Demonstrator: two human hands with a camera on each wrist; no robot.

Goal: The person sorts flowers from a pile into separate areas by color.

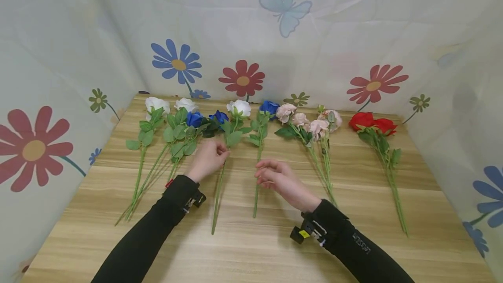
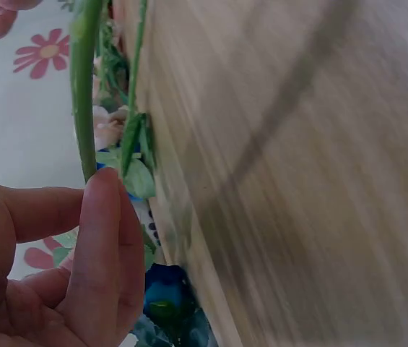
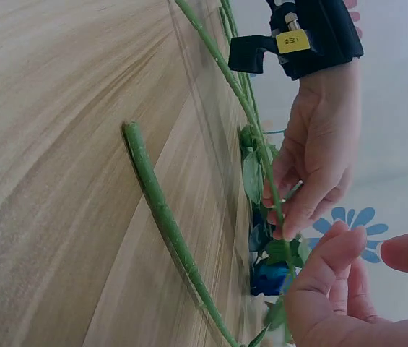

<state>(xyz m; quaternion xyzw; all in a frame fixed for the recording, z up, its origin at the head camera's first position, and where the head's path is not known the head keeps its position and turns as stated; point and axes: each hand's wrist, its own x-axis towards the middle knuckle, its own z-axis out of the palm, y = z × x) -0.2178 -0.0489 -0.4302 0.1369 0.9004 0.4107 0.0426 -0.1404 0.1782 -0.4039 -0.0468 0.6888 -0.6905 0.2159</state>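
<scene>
My left hand point(image 1: 209, 158) pinches the green stem point(image 2: 82, 94) of a white rose point(image 1: 239, 108) between thumb and fingertips, just below its leaves. In the right wrist view that stem is held above the tabletop. My right hand point(image 1: 286, 183) hovers by the stem of a blue rose point(image 1: 269, 108), fingers loosely bent and thumb apart, holding nothing. That blue rose's stem point(image 3: 167, 217) lies on the wood. To the left hand's left are two more blue roses, one point(image 1: 194, 119) and another point(image 1: 220, 117) partly covered by leaves.
Two white roses, one point(image 1: 157, 105) and another point(image 1: 186, 105), lie at the left of the wooden table point(image 1: 251, 252). Pink flowers point(image 1: 319, 128) lie right of centre. Red roses point(image 1: 361, 120) lie farther right. A flower-printed cloth point(image 1: 314, 56) stands behind and at both sides.
</scene>
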